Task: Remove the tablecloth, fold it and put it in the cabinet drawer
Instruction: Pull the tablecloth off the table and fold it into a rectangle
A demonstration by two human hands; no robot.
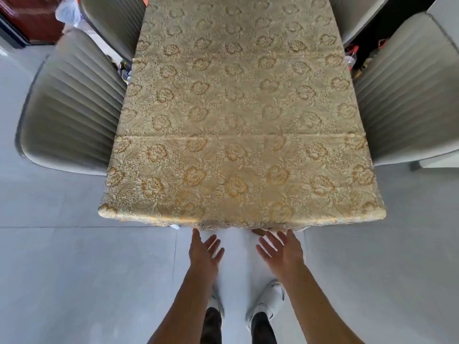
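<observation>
Both hands reach in at six o'clock, left hand (205,252) and right hand (282,250) spread open and empty just below the tablecloth (238,135), which lies draped flat over the worktop, its near hem likely their target.

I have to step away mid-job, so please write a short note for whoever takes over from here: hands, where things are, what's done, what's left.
Left hand: open, fingers spread, holding nothing, just below the near table edge.
Right hand: open, empty, fingertips near the tablecloth's hanging near edge; contact unclear.
Tablecloth: spread flat over the whole table, nothing on it, a crease line across the near part. Chairs are pushed in on both sides.
Done: nothing yet; the cloth is still on.
Left: take a grip on the near edge, pull the cloth off, fold it, put it in the cabinet drawer. The drawer is not in view.
</observation>
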